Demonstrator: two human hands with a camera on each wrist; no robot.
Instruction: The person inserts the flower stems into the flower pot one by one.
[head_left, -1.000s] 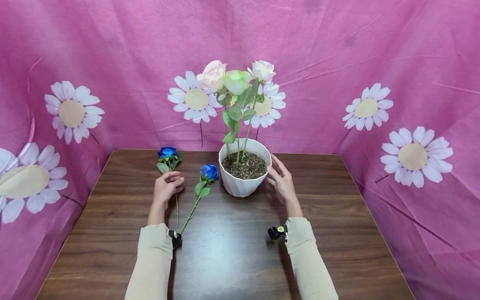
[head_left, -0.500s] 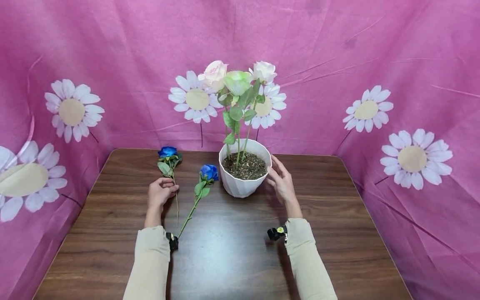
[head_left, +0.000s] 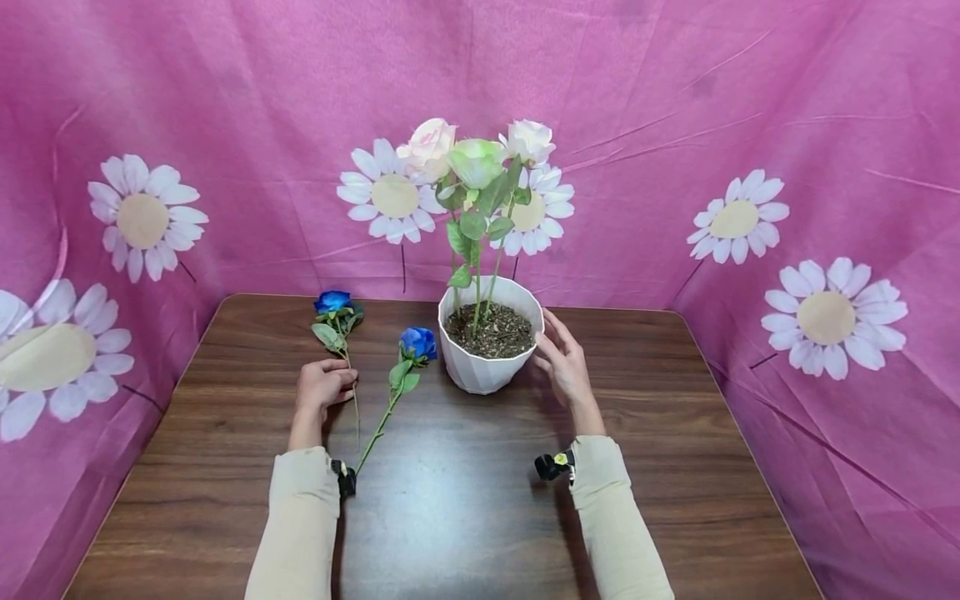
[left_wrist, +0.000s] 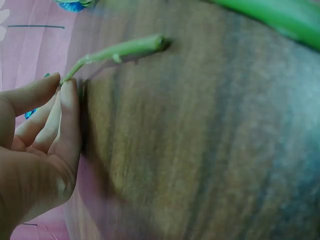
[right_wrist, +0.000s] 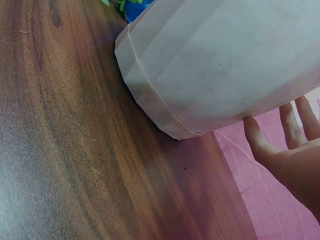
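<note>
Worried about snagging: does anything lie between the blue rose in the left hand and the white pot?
Yes: the other blue rose lies on the table between the held rose and the white pot, its bloom close beside the pot.

A pinched blue rose (head_left: 345, 321) is left of the white pot (head_left: 486, 375)

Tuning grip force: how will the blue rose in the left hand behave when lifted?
The blue rose is probably top-heavy: its wide bloom sits beyond the left hand. The thin stem may twist between the fingertips and probably flexes slightly: it looks bent near them.
</note>
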